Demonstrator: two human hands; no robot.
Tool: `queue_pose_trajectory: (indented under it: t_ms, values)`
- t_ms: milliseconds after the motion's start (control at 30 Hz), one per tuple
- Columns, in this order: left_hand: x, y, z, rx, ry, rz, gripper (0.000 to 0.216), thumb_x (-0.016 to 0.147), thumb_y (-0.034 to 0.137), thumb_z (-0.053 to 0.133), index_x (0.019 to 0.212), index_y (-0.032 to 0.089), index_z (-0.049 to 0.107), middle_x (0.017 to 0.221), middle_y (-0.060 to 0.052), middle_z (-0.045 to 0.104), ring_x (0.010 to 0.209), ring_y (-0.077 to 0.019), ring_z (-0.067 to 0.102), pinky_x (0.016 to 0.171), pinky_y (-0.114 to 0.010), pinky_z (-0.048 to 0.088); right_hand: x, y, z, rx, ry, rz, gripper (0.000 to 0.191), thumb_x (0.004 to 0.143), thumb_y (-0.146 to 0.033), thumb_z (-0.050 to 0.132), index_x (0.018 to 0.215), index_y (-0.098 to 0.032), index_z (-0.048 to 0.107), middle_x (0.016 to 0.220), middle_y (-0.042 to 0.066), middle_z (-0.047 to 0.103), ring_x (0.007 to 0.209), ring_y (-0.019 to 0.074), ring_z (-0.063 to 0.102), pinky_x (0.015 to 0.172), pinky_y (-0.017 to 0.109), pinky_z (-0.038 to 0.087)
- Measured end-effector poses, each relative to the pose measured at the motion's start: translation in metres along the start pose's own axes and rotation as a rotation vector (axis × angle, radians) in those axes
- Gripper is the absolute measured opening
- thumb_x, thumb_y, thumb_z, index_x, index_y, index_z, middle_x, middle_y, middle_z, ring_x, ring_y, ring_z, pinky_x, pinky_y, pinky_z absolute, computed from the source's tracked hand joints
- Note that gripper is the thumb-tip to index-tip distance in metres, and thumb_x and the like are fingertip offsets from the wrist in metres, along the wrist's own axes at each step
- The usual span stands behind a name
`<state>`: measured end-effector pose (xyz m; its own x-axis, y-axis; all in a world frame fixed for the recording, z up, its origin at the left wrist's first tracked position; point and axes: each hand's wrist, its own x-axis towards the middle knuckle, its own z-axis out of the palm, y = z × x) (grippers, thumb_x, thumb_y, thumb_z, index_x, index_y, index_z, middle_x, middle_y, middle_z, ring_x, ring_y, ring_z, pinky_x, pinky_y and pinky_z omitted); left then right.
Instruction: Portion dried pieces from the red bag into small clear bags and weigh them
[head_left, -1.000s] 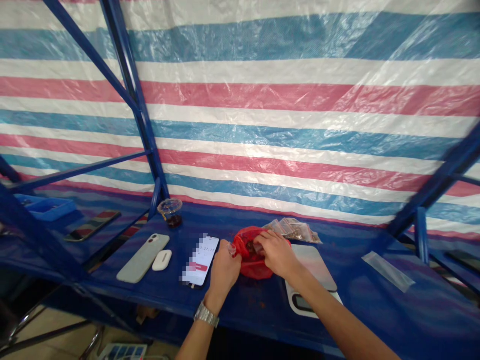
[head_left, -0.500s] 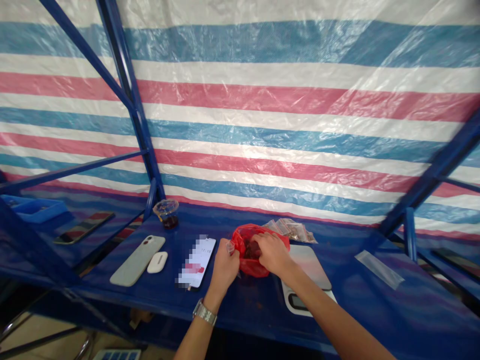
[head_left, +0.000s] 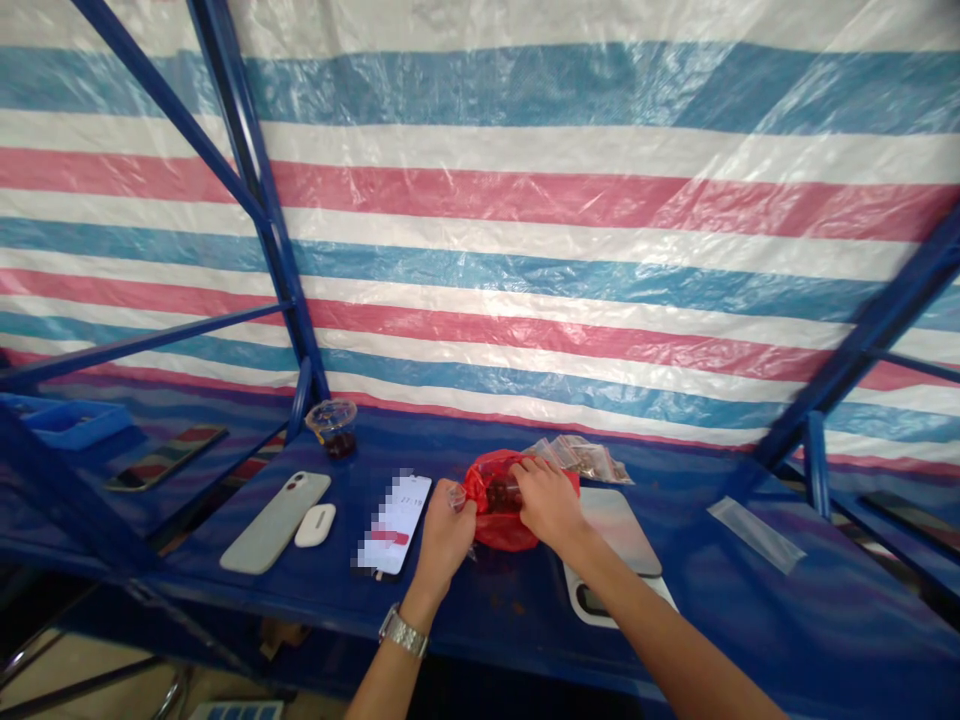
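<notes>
A red plastic bag (head_left: 510, 532) lies open on the blue table, with dark brown lumps (head_left: 501, 494) inside that I cannot name. At its left rim my left hand (head_left: 448, 525) is closed on a small clear plastic bag (head_left: 456, 496), whose edges stick out above and below the fist. My right hand (head_left: 551, 502) is closed over the bag's right side, fingers bent over the rim toward the opening. Its fingertips are partly hidden. Beside and under the right forearm sits a white kitchen scale (head_left: 621, 535) with a shiny plate.
Behind the red bag lie several small filled zip bags (head_left: 589, 460). To the left are a lit phone (head_left: 397, 525), a white earbud case (head_left: 315, 525), a pale green phone (head_left: 276, 522) and a clear cup (head_left: 335, 430). A clear plastic strip (head_left: 757, 533) lies right. Blue posts (head_left: 292, 270) flank the table.
My right hand has drawn back slightly from the bag's contents toward its right rim, leaving more of the dark lumps in view. My left hand has shifted slightly left.
</notes>
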<state>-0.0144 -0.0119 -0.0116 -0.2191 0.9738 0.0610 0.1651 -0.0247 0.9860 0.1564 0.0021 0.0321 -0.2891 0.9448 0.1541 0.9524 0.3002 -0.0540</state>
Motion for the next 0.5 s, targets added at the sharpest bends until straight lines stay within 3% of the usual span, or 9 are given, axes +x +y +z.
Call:
queue_pose_trajectory:
  t_ms: [167,300,500]
  values:
    - [0.005,0.002,0.009,-0.065,-0.043,0.021,0.009,0.079,0.017,0.059,0.073,0.020,0.053,0.065,0.005,0.056,0.062,-0.0116,0.054,0.061,-0.023,0.043,0.004,-0.007,0.003,0.011,-0.043,0.020,0.050,0.076,0.001,0.057,0.124,-0.013,0.066,0.121,0.016,0.072,0.112,0.0293,0.068,0.094,0.037,0.047]
    - [0.008,0.001,0.013,-0.095,-0.047,0.023,0.022,0.081,0.032,0.068,0.073,0.020,0.051,0.065,0.004,0.058,0.060,-0.0113,0.055,0.059,-0.022,0.044,0.003,-0.004,0.005,0.030,-0.046,-0.013,0.059,0.073,0.004,0.055,0.128,-0.014,0.063,0.128,0.014,0.070,0.117,0.0270,0.066,0.095,0.034,0.046]
    - [0.008,-0.001,0.014,-0.071,-0.010,0.040,0.021,0.083,0.033,0.067,0.078,0.021,0.051,0.068,0.003,0.059,0.064,-0.0133,0.058,0.062,-0.024,0.047,-0.002,0.002,0.001,0.113,-0.062,-0.125,0.045,0.070,0.005,0.055,0.106,-0.019,0.065,0.113,0.008,0.074,0.107,0.0235,0.068,0.086,0.030,0.044]
